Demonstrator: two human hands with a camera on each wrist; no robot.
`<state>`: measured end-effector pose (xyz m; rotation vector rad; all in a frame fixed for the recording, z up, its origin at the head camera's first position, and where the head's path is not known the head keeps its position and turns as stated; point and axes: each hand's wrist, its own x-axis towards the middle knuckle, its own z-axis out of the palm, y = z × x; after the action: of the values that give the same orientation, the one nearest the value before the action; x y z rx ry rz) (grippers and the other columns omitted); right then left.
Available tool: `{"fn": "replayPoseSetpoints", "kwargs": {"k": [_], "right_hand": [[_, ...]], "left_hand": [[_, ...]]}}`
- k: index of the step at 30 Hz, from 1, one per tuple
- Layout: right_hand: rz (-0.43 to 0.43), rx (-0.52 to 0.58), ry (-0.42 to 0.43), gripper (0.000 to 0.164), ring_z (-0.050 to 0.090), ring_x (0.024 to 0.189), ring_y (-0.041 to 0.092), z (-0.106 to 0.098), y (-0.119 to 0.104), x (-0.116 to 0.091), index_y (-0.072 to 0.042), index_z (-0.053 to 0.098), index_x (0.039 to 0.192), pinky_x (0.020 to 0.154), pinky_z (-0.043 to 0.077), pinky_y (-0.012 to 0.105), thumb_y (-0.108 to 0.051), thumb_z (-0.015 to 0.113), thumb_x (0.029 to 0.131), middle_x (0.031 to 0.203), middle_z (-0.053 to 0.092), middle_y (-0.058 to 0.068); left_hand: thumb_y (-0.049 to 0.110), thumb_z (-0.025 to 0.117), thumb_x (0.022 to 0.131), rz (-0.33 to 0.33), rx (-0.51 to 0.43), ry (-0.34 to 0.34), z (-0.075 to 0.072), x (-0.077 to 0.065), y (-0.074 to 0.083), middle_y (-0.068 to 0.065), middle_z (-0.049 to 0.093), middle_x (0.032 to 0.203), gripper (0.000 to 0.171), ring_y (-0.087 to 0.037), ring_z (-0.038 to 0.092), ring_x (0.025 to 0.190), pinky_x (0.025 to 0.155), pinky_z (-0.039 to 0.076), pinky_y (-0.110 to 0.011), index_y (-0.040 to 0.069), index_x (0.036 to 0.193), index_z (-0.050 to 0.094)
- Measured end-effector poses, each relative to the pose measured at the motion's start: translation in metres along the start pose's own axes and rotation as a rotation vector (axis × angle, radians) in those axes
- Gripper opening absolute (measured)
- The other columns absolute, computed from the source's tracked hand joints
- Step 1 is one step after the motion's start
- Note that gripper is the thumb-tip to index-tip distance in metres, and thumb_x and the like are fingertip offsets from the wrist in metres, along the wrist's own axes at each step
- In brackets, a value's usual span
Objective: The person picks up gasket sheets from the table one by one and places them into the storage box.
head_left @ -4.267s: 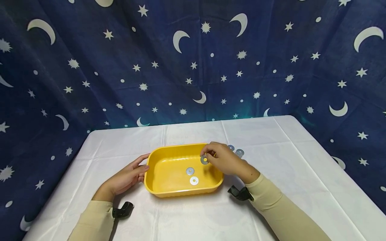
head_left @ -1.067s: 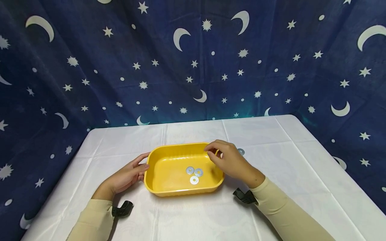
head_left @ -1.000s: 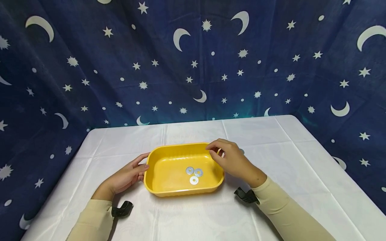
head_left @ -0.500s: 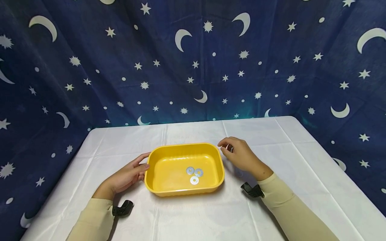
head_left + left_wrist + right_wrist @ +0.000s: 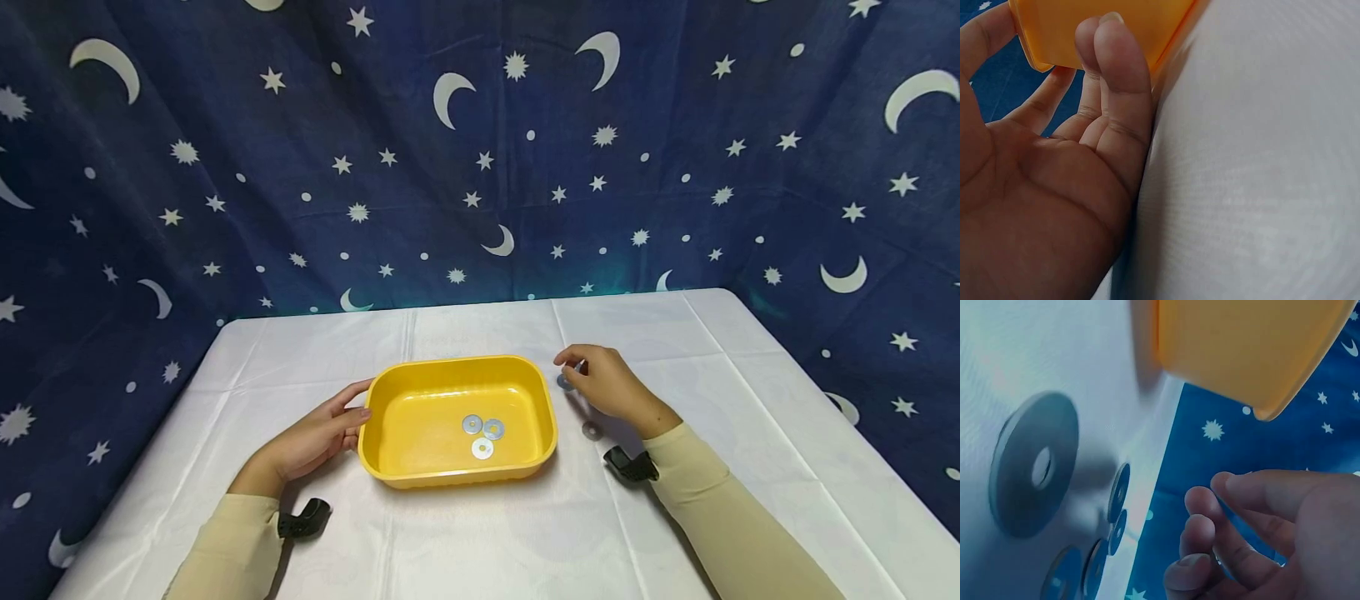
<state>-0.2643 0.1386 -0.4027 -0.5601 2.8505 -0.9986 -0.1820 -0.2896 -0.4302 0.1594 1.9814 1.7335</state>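
A yellow plastic tray point(image 5: 390, 479) stands on the table, with three flat metal washers point(image 5: 476, 451) lying on its floor. My left hand point(image 5: 321, 437) holds the tray's left end, thumb at the rim and fingers along the outer wall. To the right of the tray, my right hand point(image 5: 609, 385) hovers over the table with bent, relaxed fingers point(image 5: 1254, 487) and nothing between the tips. One washer point(image 5: 564, 382) lies under those fingertips, another washer point(image 5: 592, 431) nearer the wrist. Several loose washers point(image 5: 1016, 494) show in the right wrist view; my right hand hides some from the head view.
A white cloth point(image 5: 450, 546) covers the table. Behind and at both sides hangs a dark blue curtain point(image 5: 412, 125) printed with moons and stars. Each wrist wears a black camera mount point(image 5: 303, 519), close over the cloth.
The washer my right hand pinched over the tray now lies inside with two others. That hand has moved right, out over the loose washers. My left hand stays at the tray's left end.
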Motion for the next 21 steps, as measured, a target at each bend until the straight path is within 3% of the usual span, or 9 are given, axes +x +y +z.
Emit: {"fn": "replayPoseSetpoints", "kwargs": {"k": [10, 16, 21], "right_hand": [[0.019, -0.041, -0.027, 0.021, 0.053, 0.073, 0.018, 0.001, 0.011, 0.003, -0.005, 0.072, 0.113, 0.064, 0.049, 0.028, -0.009, 0.059, 0.097, 0.1, 0.07, 0.01], [0.077, -0.032, -0.08, 0.023, 0.053, 0.071, 0.019, 0.003, 0.013, 0.005, -0.005, 0.07, 0.116, 0.056, 0.051, 0.026, -0.008, 0.059, 0.096, 0.1, 0.066, 0.012], [0.063, -0.083, -0.085, 0.024, 0.053, 0.077, 0.02, 0.004, 0.015, 0.006, -0.004, 0.071, 0.116, 0.067, 0.053, 0.029, -0.006, 0.06, 0.095, 0.097, 0.063, 0.012]], "left_hand": [[0.03, 0.049, 0.106, -0.008, 0.003, 0.005, 0.0, -0.001, 0.001, -0.018, 0.053, 0.136, 0.063, -0.016, 0.066, 0.103, 0.089, 0.055, -0.025, 0.018, 0.159, 0.017], [0.03, 0.049, 0.105, -0.015, 0.003, 0.013, 0.0, -0.001, 0.001, -0.017, 0.054, 0.134, 0.064, -0.017, 0.066, 0.102, 0.088, 0.056, -0.025, 0.018, 0.159, 0.016], [0.031, 0.049, 0.105, -0.012, 0.005, 0.012, 0.001, -0.001, 0.001, -0.021, 0.05, 0.139, 0.063, -0.018, 0.065, 0.105, 0.09, 0.055, -0.025, 0.019, 0.159, 0.017]]}}
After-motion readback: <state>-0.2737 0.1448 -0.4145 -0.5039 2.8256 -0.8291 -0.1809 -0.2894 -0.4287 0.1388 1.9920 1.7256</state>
